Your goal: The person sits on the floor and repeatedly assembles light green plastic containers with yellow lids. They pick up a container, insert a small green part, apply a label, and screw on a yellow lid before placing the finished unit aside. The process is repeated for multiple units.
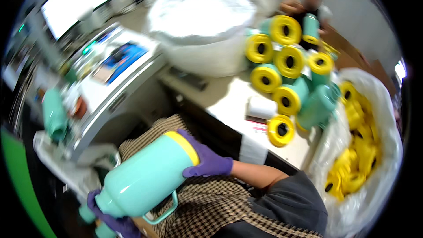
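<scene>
Across my lap lies a large mint-green thermos flask (pixel 145 174) with a side handle (pixel 169 211) and a yellow ring (pixel 183 147) round its base end. My right hand (pixel 205 158), in a purple glove, grips that base end. At the lower left my left hand (pixel 119 224), also gloved in purple, is closed round the narrow neck end, its fingers partly hidden beneath the flask. Close by the left hand, at the lower edge, are more mint-green pieces (pixel 105 230), partly cut off.
Mint-green flasks with yellow bases (pixel 289 61) are piled on the white table (pixel 220 101), beside a white roll (pixel 262 107). A lined bin of yellow parts (pixel 387 145) stands right, a big white sack (pixel 198 57) behind. A person (pixel 304 11) holds a flask. A bright screen (pixel 79 2) stands far left.
</scene>
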Tool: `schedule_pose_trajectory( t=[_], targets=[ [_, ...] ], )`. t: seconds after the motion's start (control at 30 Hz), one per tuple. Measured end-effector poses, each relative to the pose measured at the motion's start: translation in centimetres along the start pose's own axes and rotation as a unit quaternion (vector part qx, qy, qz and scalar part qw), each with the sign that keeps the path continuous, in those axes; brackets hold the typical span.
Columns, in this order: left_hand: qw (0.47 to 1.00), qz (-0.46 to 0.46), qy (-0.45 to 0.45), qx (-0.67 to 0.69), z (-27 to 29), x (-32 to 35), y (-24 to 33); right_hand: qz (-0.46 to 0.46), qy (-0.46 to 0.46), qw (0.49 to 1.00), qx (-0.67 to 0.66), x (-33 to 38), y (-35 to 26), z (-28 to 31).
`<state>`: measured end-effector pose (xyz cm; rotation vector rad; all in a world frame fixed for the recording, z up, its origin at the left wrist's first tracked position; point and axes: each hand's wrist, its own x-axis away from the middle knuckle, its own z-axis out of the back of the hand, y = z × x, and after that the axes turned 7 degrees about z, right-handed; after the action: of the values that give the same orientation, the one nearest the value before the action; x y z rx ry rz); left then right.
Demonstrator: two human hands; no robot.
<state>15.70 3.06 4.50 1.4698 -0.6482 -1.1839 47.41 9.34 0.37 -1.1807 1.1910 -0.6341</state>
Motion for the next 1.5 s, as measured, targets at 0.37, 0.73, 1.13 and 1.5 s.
schedule_pose_trajectory(
  t=[0.37,0.73,1.13,1.5],
  targets=[
    [0.943,0.145,-0.192,0.23,-7.2,-0.9,-6.4,0.3,0.47,0.779,-0.287,7.4,-13.3,21.0],
    [0.96,0.185,-0.078,0.193,-3.0,2.0,-5.9,0.181,0.436,0.862,-0.185,10.8,-18.5,47.5],
    [0.901,0.299,0.289,0.124,26.0,8.8,-27.6,0.144,0.199,0.953,0.179,0.7,-3.9,10.7],
    [0.555,0.251,0.515,0.603,40.5,5.1,-35.6,0.005,0.141,0.964,0.224,0.8,1.1,2.4]
  ],
)
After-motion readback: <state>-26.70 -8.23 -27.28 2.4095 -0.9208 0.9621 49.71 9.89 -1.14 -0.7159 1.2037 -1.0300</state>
